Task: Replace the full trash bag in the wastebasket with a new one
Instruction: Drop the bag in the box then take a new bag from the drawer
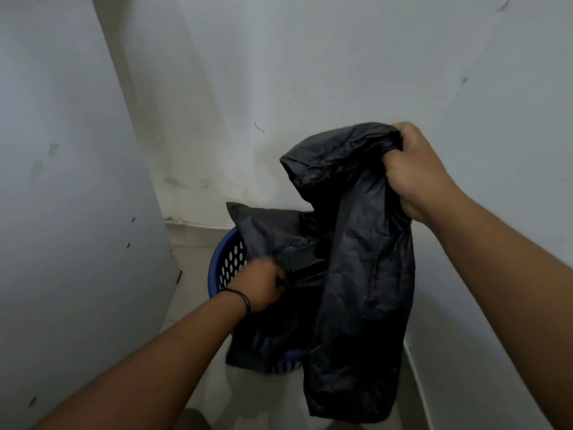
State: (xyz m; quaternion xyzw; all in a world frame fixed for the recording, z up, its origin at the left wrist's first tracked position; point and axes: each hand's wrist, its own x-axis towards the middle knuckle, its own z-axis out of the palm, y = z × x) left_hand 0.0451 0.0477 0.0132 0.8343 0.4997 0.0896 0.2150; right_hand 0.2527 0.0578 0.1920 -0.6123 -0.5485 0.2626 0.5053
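A blue perforated wastebasket (228, 262) stands on the floor in a corner, mostly covered by black plastic. My right hand (415, 173) grips the bunched top of a black trash bag (362, 274) that hangs down in front of the basket. My left hand (263, 285) pinches black bag plastic at the basket's rim. Another fold of black plastic (266, 228) sticks up behind it over the basket's far edge. I cannot tell whether the black plastic is one bag or two. The basket's inside is hidden.
White walls close in on the left (68, 212), the back (279, 88) and the right (511, 119). A pale tiled floor (192, 293) shows around the basket, with a white baseboard (198, 225) along the back wall.
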